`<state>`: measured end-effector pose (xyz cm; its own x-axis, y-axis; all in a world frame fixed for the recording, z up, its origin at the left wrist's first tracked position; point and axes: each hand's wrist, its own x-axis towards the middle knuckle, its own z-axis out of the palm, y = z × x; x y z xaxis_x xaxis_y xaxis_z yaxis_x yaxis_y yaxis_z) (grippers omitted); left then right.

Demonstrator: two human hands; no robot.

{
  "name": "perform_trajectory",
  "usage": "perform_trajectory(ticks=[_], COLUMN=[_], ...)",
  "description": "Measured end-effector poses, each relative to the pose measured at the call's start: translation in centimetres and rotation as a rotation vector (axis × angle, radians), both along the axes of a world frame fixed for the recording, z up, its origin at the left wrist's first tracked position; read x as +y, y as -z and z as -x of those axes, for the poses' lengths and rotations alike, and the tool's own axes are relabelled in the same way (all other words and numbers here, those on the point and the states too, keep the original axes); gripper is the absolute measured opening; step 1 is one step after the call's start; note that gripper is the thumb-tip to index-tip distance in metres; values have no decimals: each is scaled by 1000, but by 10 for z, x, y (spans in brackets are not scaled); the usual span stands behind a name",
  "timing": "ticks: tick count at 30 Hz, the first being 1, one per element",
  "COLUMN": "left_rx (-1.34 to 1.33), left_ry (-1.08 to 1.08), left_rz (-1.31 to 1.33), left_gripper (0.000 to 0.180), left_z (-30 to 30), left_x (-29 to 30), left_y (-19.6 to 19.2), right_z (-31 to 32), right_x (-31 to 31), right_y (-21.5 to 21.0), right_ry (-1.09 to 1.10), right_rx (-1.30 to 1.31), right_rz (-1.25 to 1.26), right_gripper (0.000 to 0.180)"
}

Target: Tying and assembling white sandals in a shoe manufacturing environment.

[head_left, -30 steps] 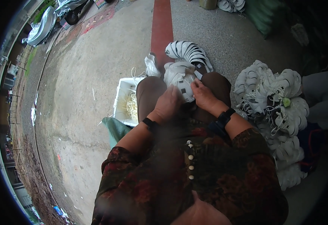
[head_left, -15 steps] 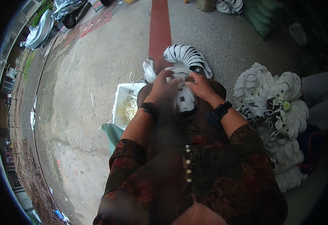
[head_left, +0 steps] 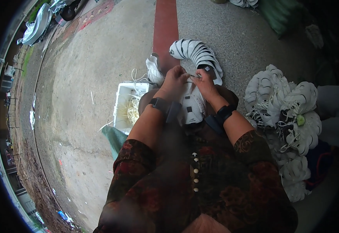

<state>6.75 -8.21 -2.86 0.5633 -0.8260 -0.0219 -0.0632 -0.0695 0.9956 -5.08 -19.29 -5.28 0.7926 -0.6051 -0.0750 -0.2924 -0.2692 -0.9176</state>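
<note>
A white shoe upper with small perforations and dark patches lies across my lap. Just above its far end, my left hand and my right hand meet, fingers pinched together. A thin strand, perhaps a shoelace, shows between the fingertips; most of it is hidden by the fingers. Past my hands curves a row of nested white shoe uppers, whose near end lies close to my right hand. One more white upper sits to the left of my left hand.
To my left stands a white box holding pale laces, with green cloth beside it. Bundles of white laced uppers are heaped at my right. A green sack rests at the far right.
My hands have come closer together and now pinch at one spot above the upper. More of the upper is uncovered. The whole view has shifted slightly.
</note>
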Motion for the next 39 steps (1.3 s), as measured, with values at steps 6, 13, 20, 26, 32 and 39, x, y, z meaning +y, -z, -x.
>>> perform_trajectory(ticks=[6, 13, 20, 26, 32, 39], left_rx=[-567, -488, -761, -693, -701, -373], left_ry=[-171, -41, 52, 80, 60, -266], left_rz=[-219, -169, -431, -353, -475, -407], left_gripper=[10, 16, 16, 16, 18, 14], left_z=[-3, -18, -11, -30, -28, -86], left_x=[-20, -24, -33, -34, -27, 66], left_y=[15, 24, 9, 57, 39, 24], right_z=[-8, -14, -1, -9, 26, 25], right_x=[3, -18, -22, -15, 39, 27], right_y=[8, -1, 0, 3, -33, -31], right_ry=[60, -3, 92, 72, -255, -377], right_rx=[-10, -31, -365, -37, 112, 255], right_rz=[-5, -592, -1017, -83, 623, 562], right_gripper=[33, 25, 21, 25, 60, 76])
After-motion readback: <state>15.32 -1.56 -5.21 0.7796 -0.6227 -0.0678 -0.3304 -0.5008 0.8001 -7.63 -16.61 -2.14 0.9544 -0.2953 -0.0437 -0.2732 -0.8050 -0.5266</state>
